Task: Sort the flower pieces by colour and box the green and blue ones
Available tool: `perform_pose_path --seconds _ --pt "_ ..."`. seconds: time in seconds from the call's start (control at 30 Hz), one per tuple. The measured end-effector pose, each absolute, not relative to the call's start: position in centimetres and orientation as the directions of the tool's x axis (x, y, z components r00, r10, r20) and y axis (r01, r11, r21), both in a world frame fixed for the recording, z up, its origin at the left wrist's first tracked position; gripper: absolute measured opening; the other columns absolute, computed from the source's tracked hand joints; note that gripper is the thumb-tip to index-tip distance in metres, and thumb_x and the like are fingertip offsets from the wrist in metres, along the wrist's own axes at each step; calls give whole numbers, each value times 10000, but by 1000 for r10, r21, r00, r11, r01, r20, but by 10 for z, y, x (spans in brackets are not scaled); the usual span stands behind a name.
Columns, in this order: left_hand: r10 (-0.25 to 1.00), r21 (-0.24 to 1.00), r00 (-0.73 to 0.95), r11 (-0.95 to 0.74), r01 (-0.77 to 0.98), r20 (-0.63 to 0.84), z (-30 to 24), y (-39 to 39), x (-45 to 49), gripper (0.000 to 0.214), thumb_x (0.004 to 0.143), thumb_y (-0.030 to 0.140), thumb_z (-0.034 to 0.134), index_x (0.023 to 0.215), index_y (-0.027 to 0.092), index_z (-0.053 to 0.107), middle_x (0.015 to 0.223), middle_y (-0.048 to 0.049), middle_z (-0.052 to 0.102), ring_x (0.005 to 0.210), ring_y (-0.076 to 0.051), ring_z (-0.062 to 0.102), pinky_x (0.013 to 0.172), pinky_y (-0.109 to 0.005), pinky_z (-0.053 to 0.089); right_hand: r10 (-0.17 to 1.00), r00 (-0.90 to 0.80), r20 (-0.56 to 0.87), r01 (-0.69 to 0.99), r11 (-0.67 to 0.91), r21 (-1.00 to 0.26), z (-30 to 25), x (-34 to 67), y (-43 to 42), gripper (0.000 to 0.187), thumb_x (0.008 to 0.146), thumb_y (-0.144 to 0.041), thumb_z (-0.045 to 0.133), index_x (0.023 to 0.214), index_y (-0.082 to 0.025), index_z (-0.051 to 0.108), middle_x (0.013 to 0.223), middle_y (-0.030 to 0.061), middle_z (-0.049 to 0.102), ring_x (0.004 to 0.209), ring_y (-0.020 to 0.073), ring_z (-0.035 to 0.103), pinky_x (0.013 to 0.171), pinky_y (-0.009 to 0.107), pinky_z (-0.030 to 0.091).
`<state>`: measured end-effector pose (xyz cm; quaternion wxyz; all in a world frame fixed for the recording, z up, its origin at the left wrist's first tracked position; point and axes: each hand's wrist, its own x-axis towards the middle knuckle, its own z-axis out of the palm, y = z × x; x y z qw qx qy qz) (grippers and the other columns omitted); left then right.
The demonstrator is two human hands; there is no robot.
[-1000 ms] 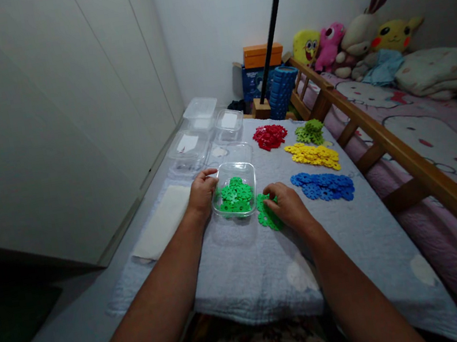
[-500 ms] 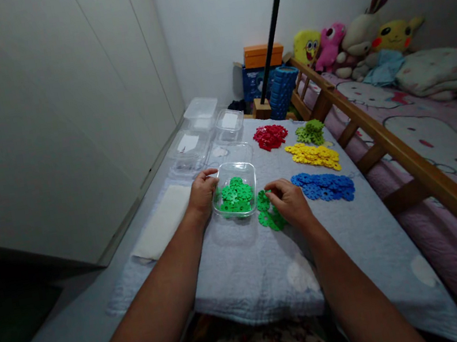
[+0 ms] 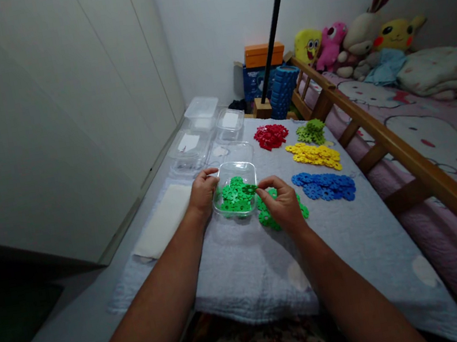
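Observation:
My left hand (image 3: 204,191) grips the left rim of a clear plastic container (image 3: 239,167), which stands tilted slightly or flat on the cloth; I cannot tell which. A heap of green snowflake-shaped plastic discs (image 3: 233,198) lies inside it. Between the thumb and fingertips of my right hand (image 3: 279,200) is a green snowflake disc (image 3: 249,189), held over the container's right rim. More loose green discs (image 3: 266,217) lie on the cloth beneath and beside my right hand, partly hidden by it.
Piles of red (image 3: 270,136), light green (image 3: 312,132), yellow (image 3: 314,156) and blue discs (image 3: 325,186) lie to the right. Several clear containers (image 3: 189,145) stand at the back left, behind a folded cream cloth (image 3: 164,219). A wooden bed rail (image 3: 387,150) borders the table's right side.
My right hand has moved left from the loose green discs to the container's right rim, carrying a green disc. My left hand stays on the container.

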<state>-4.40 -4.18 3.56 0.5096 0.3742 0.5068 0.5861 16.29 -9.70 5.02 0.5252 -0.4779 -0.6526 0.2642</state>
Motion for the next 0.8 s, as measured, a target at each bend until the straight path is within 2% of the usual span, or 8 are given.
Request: perform_pose_path --seconds 0.13,0.37,0.67,0.8 --pt "977 978 -201 29 -208 -72 34 -42 -44 403 596 259 683 987 163 667 526 89 441 472 -95 336 465 -226 227 866 -121 486 466 482 -742 53 151 -103 64 900 -245 628 842 -253 655 894 29 712 969 238 613 961 407 455" --pt "977 976 -205 20 -216 -66 34 -42 -44 387 598 253 694 974 165 667 527 92 430 470 -92 341 466 -222 224 861 -231 453 602 492 -629 45 144 -104 96 896 -180 661 894 -261 713 1082 51 706 1128 253 566 1037 434 399" --pt "977 971 -201 28 -239 -78 35 -42 -44 392 598 251 694 979 163 662 528 89 437 482 -95 343 476 -223 240 841 -126 526 605 485 -631 42 153 -100 113 952 -241 611 988 -254 717 1153 75 670 1168 261 571 1061 438 427" --pt "977 972 -199 24 -234 -72 34 -41 -45 391 596 255 689 976 166 663 532 89 438 485 -96 340 479 -228 231 863 -43 503 699 386 -602 38 165 -92 153 964 -248 582 1024 -243 722 1132 80 670 1139 268 577 1031 440 423"
